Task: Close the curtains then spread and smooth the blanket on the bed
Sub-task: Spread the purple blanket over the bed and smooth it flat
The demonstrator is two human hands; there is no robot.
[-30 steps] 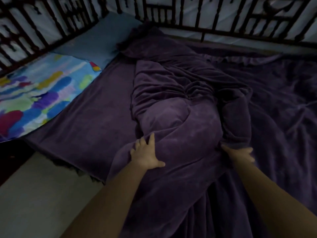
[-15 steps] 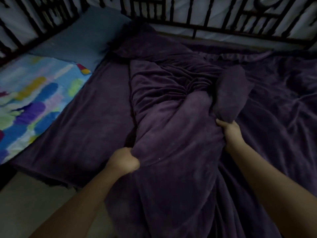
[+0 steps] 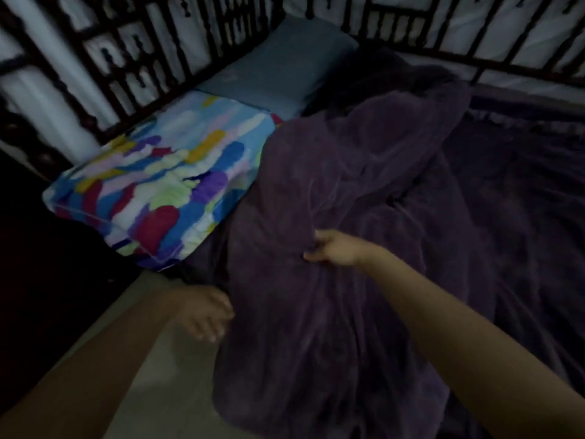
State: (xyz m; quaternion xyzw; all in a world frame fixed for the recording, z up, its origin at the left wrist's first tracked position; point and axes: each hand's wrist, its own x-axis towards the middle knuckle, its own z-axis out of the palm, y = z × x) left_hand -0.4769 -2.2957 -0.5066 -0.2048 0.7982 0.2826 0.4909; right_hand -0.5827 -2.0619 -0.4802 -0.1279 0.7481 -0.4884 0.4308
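A dark purple plush blanket [image 3: 332, 191] lies bunched in a raised fold down the middle of the bed, its near end hanging over the bed's edge. My right hand [image 3: 332, 248] pinches a fold of it at mid-bed. My left hand [image 3: 205, 315] is blurred at the blanket's left hanging edge, fingers curled against the fabric. The room is dim. More purple cloth [image 3: 522, 191] covers the right of the bed.
A multicoloured pillow [image 3: 158, 185] lies at the bed's left, with a plain blue pillow [image 3: 278, 68] behind it. A dark wooden lattice frame [image 3: 133, 58] runs along the left and far sides. Pale floor [image 3: 152, 375] shows at lower left.
The blanket has been pulled left toward the pillows and now hangs over the near edge. Both hands shifted left and lower, and the view swung left.
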